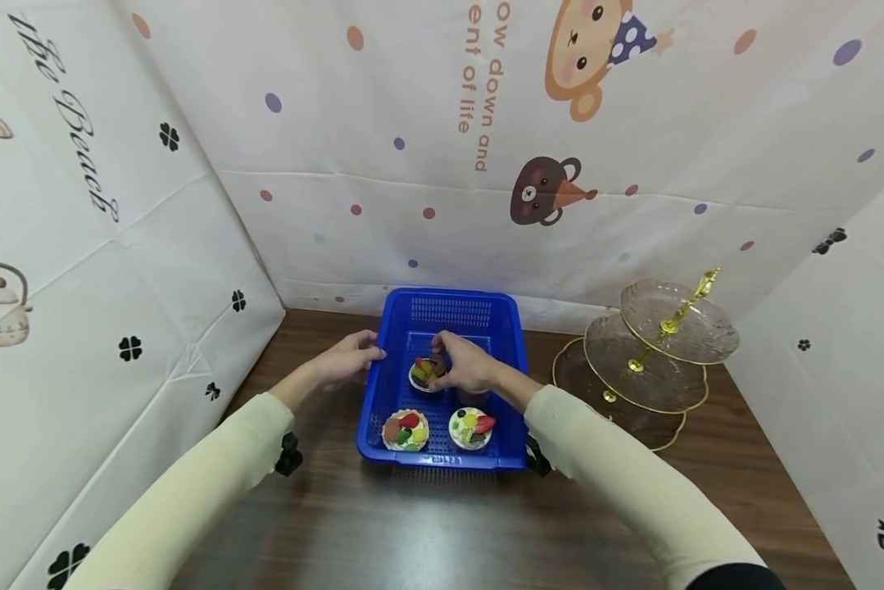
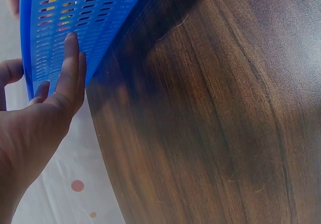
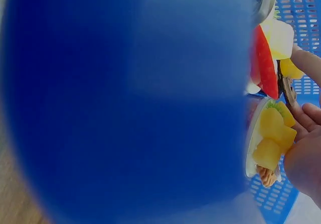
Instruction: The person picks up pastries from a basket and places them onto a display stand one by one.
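A blue plastic basket (image 1: 442, 460) holds several small toy fruit tarts. My right hand (image 1: 467, 365) reaches into it, thumb and fingers curled round a tart with yellow and brown toppings (image 1: 421, 374). Another tart (image 1: 474, 398) lies mostly hidden under that hand. Toward the near end sit a tart with red, green and brown pieces (image 1: 405, 431) and one with a strawberry slice (image 1: 472, 429). My left hand (image 1: 346, 358) is at the basket's left rim; in the left wrist view its fingers (image 2: 70, 73) lie extended along the slotted outer wall.
To the right stands a three-tier clear cake stand (image 1: 648, 369) with gold edges and a gold centre post. The dark wooden table (image 1: 324, 524) meets printed white cloth walls (image 1: 412, 229) at the back and both sides. The basket's wall fills much of the right wrist view.
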### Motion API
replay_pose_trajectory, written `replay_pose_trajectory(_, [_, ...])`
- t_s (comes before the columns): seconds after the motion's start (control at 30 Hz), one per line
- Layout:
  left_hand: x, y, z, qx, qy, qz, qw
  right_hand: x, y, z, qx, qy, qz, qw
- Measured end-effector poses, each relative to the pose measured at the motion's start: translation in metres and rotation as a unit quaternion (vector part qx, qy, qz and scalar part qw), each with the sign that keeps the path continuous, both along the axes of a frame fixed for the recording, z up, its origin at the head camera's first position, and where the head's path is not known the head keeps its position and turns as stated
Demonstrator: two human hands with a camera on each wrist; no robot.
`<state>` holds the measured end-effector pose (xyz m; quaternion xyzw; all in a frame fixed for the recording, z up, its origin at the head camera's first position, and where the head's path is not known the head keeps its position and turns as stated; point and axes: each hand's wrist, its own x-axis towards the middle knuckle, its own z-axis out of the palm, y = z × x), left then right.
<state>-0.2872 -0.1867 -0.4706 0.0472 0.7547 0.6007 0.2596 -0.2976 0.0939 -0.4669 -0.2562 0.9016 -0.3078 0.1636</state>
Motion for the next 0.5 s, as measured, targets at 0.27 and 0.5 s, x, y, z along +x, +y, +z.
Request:
replay_pose_trajectory(0.27, [0.001,-0.003,0.002,-0.006,0.005,-0.001,1.0000,-0.004,-0.005,0.005,0.035,-0.004,0.016,0.999])
replay_pose_trajectory(0.5, [0.002,-0.001,0.001,-0.003,-0.001,-0.002,1.0000,-0.006,-0.005,0.013,0.033,-0.018,0.036,0.999])
